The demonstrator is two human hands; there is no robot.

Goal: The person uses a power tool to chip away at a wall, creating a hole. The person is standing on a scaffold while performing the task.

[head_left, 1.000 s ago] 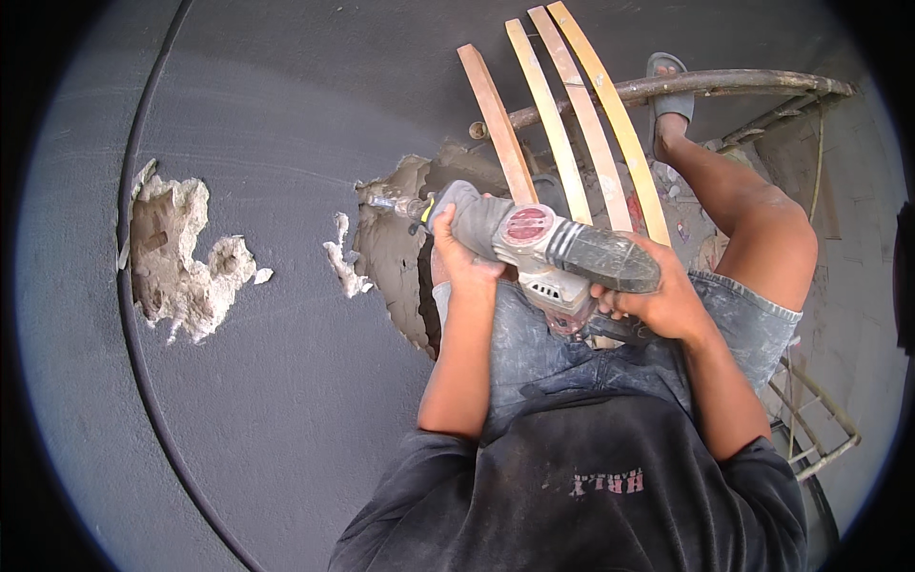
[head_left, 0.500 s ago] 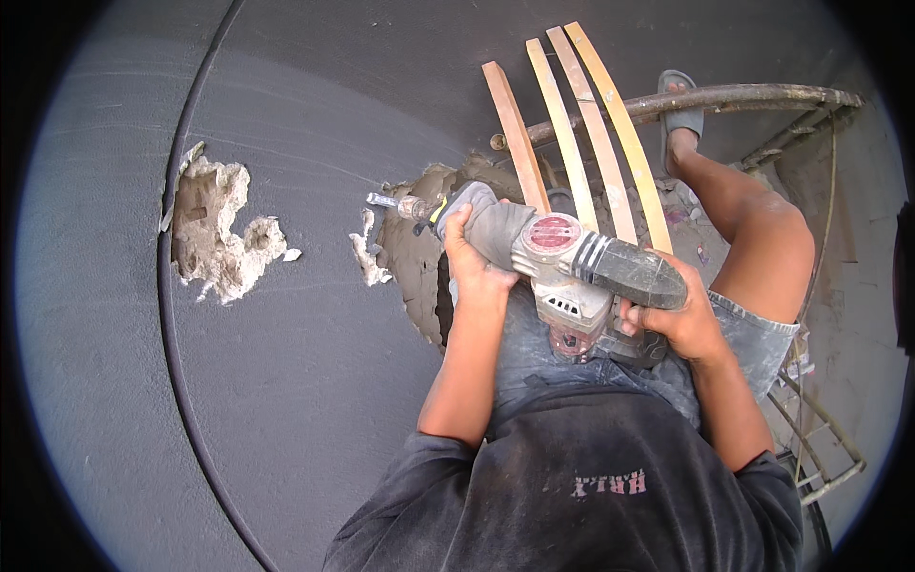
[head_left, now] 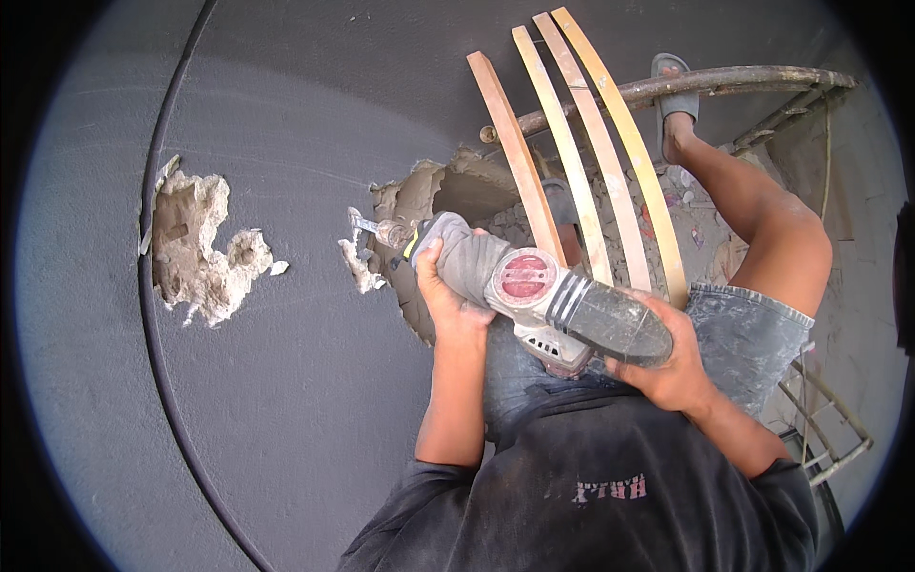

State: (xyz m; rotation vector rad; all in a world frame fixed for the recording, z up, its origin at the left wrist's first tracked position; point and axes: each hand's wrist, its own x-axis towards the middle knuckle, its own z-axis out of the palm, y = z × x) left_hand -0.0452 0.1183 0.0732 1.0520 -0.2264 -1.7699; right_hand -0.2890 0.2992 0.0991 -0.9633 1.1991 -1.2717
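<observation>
Head view: nearest is the person's dark shirt (head_left: pixel 572 520), with lettering across it, and past its hem the dusty denim shorts (head_left: pixel 748 334). Over the lap is the drill (head_left: pixel 534 286), held slantwise in both hands, its black rear end toward the person's right and its nose toward the left. The right hand (head_left: pixel 667 357) is curled around that rear end; some of its fingers go under the tool, and I cannot tell how they sit there. The left hand (head_left: pixel 453 305) cups the grey neck from beneath, thumb up along its side, the other fingers mostly hidden. From the nose sticks a bit (head_left: pixel 357 225) with a broad metal tip, right by a small chipped patch (head_left: pixel 360 269) in the dark grey wall (head_left: pixel 295 410); whether it touches, I cannot tell. Just beside the nose gapes a big ragged hole (head_left: pixel 412 195). Ahead of the drill four wooden strips (head_left: pixel 584 105) lie side by side, near ends close to the tool, crossing over a stained pipe (head_left: pixel 748 78). The right foot, in a grey sandal (head_left: pixel 678 103), rests on that pipe. Rubble (head_left: pixel 696 224) shows below, and a metal frame (head_left: pixel 843 460) stands off to the right. Farther along the wall to the left is another broken patch (head_left: pixel 195 248), with a black cable (head_left: pixel 155 324) curving past it.
</observation>
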